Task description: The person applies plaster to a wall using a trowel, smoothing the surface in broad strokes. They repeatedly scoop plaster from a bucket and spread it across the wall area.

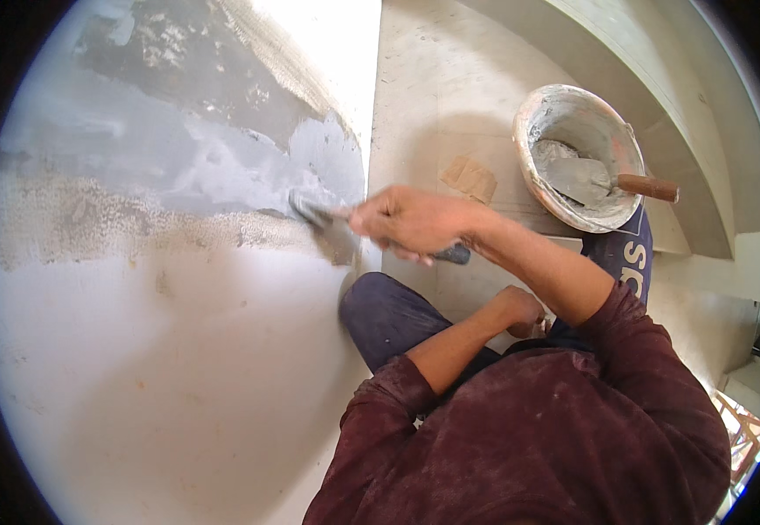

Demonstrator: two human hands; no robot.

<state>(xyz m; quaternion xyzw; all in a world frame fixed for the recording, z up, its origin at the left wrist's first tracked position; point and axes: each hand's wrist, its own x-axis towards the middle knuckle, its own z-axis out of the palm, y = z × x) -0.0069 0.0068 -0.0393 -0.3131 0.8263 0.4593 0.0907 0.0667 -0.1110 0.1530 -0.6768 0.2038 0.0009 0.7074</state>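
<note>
My right hand is closed round the dark handle of a putty knife, slightly blurred. Its blade meets the wall near the corner, on a band of smooth grey plaster. Below that band runs a rough, pitted strip, then a white surface. Over my lap, my left hand is curled with its fingers largely hidden; what it holds, if anything, I cannot make out. To the right stands a plaster-smeared bucket with grey mix inside. A pointing trowel with a wooden handle rests in it, handle over the rim.
A torn brown scrap lies on the pale floor between wall and bucket. My bent knee is close to the wall. A curved pale ledge runs behind the bucket. Dark and wooden items sit at the far right edge.
</note>
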